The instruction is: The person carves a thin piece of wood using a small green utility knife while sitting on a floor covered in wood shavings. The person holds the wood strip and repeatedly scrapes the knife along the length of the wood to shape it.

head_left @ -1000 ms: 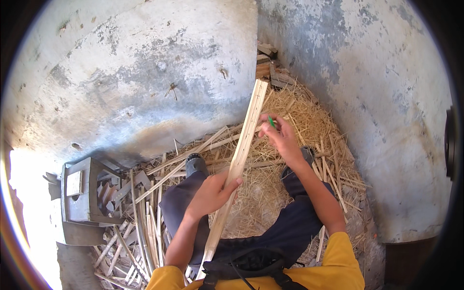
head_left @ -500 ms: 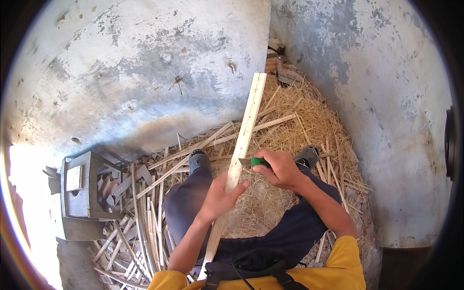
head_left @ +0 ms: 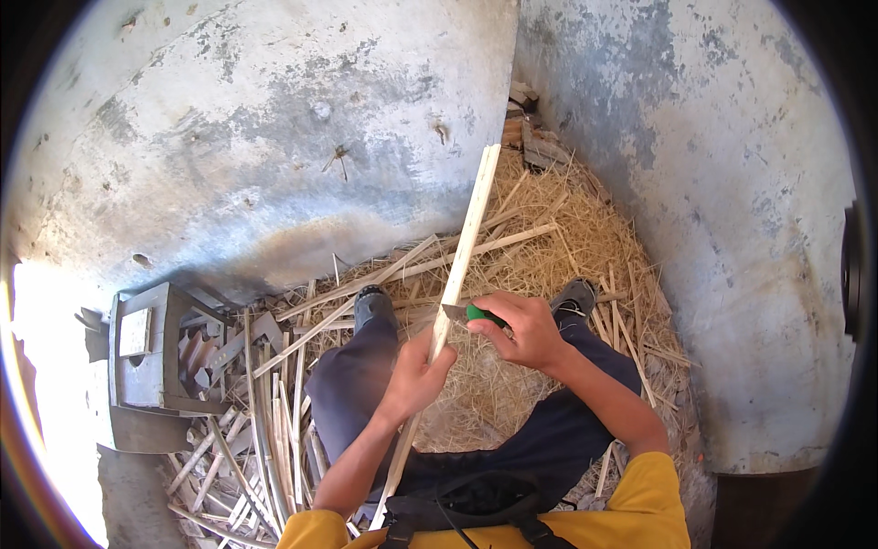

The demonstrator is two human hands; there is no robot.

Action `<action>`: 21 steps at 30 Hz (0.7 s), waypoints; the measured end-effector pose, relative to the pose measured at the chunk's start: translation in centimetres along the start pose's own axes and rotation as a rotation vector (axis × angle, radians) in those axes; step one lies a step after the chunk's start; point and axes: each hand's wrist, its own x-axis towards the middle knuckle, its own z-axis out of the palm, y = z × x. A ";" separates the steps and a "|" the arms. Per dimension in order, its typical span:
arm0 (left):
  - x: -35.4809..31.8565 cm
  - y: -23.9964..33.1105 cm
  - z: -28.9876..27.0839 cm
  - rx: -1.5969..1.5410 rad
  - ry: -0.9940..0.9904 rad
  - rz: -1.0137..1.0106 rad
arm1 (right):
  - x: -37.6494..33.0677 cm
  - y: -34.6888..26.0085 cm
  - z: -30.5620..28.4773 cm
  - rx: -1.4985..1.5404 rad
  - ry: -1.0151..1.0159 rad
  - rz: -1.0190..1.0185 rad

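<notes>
A long pale wooden strip [head_left: 468, 236] slants from my lap up toward the wall, between my knees. My left hand [head_left: 416, 377] is closed round it below its middle. In my right hand [head_left: 526, 331] is a knife [head_left: 483, 316] with a green handle, its short blade touching the strip's right edge just above my left hand. The strip shows a narrow face, and its lower end rests against my body. The fingertips under the strip are hidden.
Straw and shavings [head_left: 567, 220] cover the floor around my feet. Loose wooden strips [head_left: 274, 430] lie in a pile at the left, beside a grey wooden box [head_left: 146, 352]. Worn plaster walls [head_left: 302, 119] meet ahead, with broken wood pieces [head_left: 540, 145] in the corner.
The strip has turned in my left hand, from a broad marked face to a narrower one. The knife has shifted slightly left and down with my right hand.
</notes>
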 end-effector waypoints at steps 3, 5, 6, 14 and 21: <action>-0.1 0.4 0.1 0.051 0.064 -0.019 | -0.2 0.4 0.4 -0.047 0.021 0.000; -0.2 1.3 0.0 0.078 0.075 -0.005 | -0.2 0.5 0.6 -0.061 0.067 -0.012; -0.1 1.4 -0.1 0.098 0.077 -0.008 | -0.1 0.6 0.7 -0.060 0.073 -0.013; -0.6 1.2 0.7 0.174 0.091 -0.032 | 0.0 3.7 0.3 -0.115 0.056 0.109; -1.1 1.3 0.7 0.220 0.049 -0.080 | 2.5 6.6 -1.7 -0.213 0.147 0.153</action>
